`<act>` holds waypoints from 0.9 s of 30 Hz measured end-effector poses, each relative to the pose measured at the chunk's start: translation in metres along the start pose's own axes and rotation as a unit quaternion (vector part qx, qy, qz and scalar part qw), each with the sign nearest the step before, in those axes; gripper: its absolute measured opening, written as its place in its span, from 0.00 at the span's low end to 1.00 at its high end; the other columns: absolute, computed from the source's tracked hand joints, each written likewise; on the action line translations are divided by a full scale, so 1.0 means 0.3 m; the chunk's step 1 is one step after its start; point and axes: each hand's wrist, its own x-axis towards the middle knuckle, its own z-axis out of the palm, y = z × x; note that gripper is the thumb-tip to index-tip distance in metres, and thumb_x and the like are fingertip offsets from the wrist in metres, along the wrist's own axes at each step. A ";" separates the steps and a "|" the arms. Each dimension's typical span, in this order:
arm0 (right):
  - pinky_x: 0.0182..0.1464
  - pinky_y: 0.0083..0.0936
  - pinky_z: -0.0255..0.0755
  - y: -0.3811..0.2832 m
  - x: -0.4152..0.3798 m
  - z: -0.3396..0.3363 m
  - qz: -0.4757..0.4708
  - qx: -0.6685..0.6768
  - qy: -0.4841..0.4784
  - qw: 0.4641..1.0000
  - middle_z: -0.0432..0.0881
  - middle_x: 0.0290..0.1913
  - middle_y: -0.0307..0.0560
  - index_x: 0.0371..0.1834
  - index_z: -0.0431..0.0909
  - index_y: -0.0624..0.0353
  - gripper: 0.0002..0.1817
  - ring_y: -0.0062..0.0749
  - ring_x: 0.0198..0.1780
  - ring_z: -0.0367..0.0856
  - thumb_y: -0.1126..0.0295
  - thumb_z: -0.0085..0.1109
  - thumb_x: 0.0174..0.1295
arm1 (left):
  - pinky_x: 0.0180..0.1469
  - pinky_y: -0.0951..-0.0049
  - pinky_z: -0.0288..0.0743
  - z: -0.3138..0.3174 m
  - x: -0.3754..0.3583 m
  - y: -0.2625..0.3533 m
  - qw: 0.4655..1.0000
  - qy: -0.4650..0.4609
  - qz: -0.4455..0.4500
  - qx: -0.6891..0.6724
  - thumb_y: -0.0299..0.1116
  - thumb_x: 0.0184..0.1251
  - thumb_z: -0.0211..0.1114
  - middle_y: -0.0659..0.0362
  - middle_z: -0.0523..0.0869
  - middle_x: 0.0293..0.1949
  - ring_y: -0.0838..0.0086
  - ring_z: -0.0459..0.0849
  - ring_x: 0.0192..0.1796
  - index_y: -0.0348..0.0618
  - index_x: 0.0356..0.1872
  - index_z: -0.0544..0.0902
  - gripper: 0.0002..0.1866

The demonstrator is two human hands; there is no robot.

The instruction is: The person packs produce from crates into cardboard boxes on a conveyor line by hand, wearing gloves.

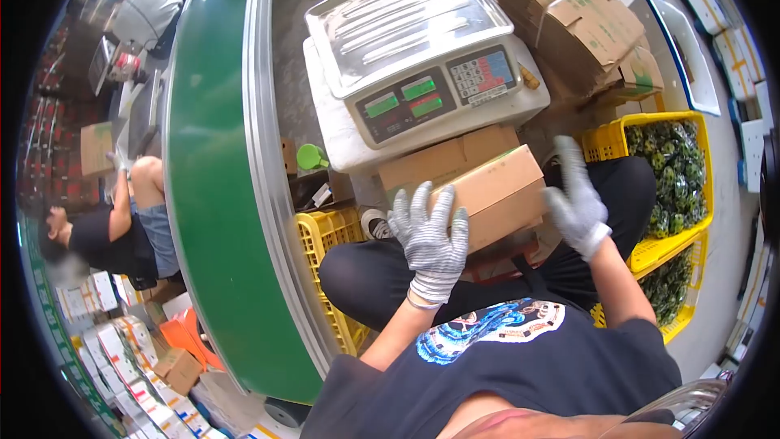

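Note:
A closed brown cardboard box [505, 205] sits tilted between my knees, below the scale. My left hand [432, 237], in a grey-white striped glove, has its fingers spread at the box's left end, fingertips overlapping its edge. My right hand [578, 202], gloved too and slightly blurred, is stretched out flat beside the right end, thumb apart. Behind the box lies another piece of brown cardboard [443, 160]. Just beyond stands a digital scale [406, 41] with a metal pan and lit green displays, on a white support [325, 126].
Yellow crates [705, 187] of dark green produce in clear wrap are stacked at my right. Strapped flattened cartons [569, 20] stand behind. A yellow crate [321, 236] and a green conveyor belt [215, 195] are on my left; across it a person [122, 228] handles a carton [97, 149].

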 end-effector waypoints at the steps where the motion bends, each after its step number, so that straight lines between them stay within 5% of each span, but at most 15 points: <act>1: 0.68 0.32 0.58 -0.004 -0.038 -0.067 0.027 -0.045 0.060 0.997 0.68 0.64 0.60 0.66 0.63 0.66 0.29 0.48 0.66 0.66 0.68 0.54 0.62 | 0.66 0.45 0.52 -0.024 0.004 0.011 0.999 -0.017 0.015 0.045 0.35 0.57 0.65 0.51 0.76 0.55 0.51 0.66 0.63 0.47 0.51 0.82 0.18; 3: 0.63 0.31 0.64 0.151 -0.215 -0.158 0.083 -0.075 0.166 0.980 0.73 0.58 0.59 0.59 0.69 0.68 0.19 0.46 0.59 0.73 0.76 0.48 0.64 | 0.66 0.38 0.48 -0.035 0.008 -0.002 0.995 -0.038 0.029 0.092 0.40 0.59 0.63 0.54 0.76 0.55 0.52 0.66 0.63 0.49 0.52 0.81 0.19; 5: 0.60 0.31 0.67 0.389 -0.527 -0.175 0.196 -0.163 0.238 0.937 0.76 0.54 0.56 0.57 0.69 0.70 0.17 0.41 0.55 0.74 0.73 0.45 0.68 | 0.68 0.39 0.48 -0.035 0.010 0.011 0.993 -0.042 0.046 0.098 0.37 0.58 0.61 0.53 0.76 0.56 0.52 0.67 0.63 0.46 0.53 0.79 0.20; 9: 0.58 0.32 0.68 0.735 -0.863 -0.036 0.396 -0.152 0.085 0.902 0.77 0.52 0.55 0.56 0.70 0.68 0.17 0.41 0.53 0.75 0.71 0.45 0.67 | 0.69 0.44 0.50 0.023 -0.005 0.009 0.996 -0.031 0.069 0.050 0.31 0.57 0.55 0.52 0.75 0.59 0.54 0.68 0.64 0.42 0.55 0.77 0.22; 18: 0.53 0.34 0.70 0.872 -0.801 0.151 0.390 -0.075 -0.143 0.906 0.79 0.49 0.53 0.53 0.74 0.61 0.16 0.42 0.50 0.77 0.67 0.46 0.66 | 0.70 0.46 0.50 0.044 -0.006 0.026 0.988 -0.081 0.083 0.098 0.31 0.58 0.53 0.49 0.72 0.63 0.55 0.67 0.66 0.42 0.59 0.74 0.24; 20: 0.52 0.35 0.70 0.865 -0.912 0.126 0.389 -0.061 -0.163 0.905 0.80 0.49 0.53 0.53 0.75 0.60 0.16 0.42 0.50 0.78 0.66 0.46 0.66 | 0.68 0.45 0.53 0.032 0.029 0.044 0.987 -0.068 0.090 0.117 0.30 0.55 0.54 0.48 0.75 0.55 0.55 0.70 0.62 0.44 0.51 0.76 0.20; 21: 0.51 0.35 0.71 0.849 -0.969 0.108 0.390 -0.059 -0.174 0.902 0.80 0.48 0.52 0.53 0.75 0.59 0.16 0.42 0.49 0.78 0.65 0.46 0.65 | 0.66 0.45 0.56 -0.014 0.072 0.080 0.979 -0.146 0.064 0.130 0.29 0.52 0.55 0.48 0.76 0.51 0.54 0.71 0.60 0.45 0.47 0.76 0.17; 24: 0.49 0.36 0.71 0.794 -1.193 0.024 0.407 -0.072 -0.208 0.886 0.81 0.47 0.52 0.52 0.76 0.57 0.16 0.42 0.49 0.79 0.64 0.46 0.65 | 0.60 0.51 0.63 0.077 0.067 0.067 0.978 0.050 0.184 0.084 0.24 0.50 0.54 0.49 0.77 0.43 0.53 0.74 0.50 0.42 0.40 0.76 0.14; 27: 0.48 0.37 0.72 0.762 -1.384 -0.054 0.409 -0.091 -0.248 0.873 0.81 0.46 0.51 0.51 0.77 0.55 0.17 0.42 0.48 0.79 0.62 0.46 0.65 | 0.55 0.54 0.68 0.075 0.077 0.099 0.977 -0.030 0.199 0.069 0.26 0.52 0.56 0.46 0.79 0.43 0.50 0.76 0.49 0.38 0.41 0.78 0.13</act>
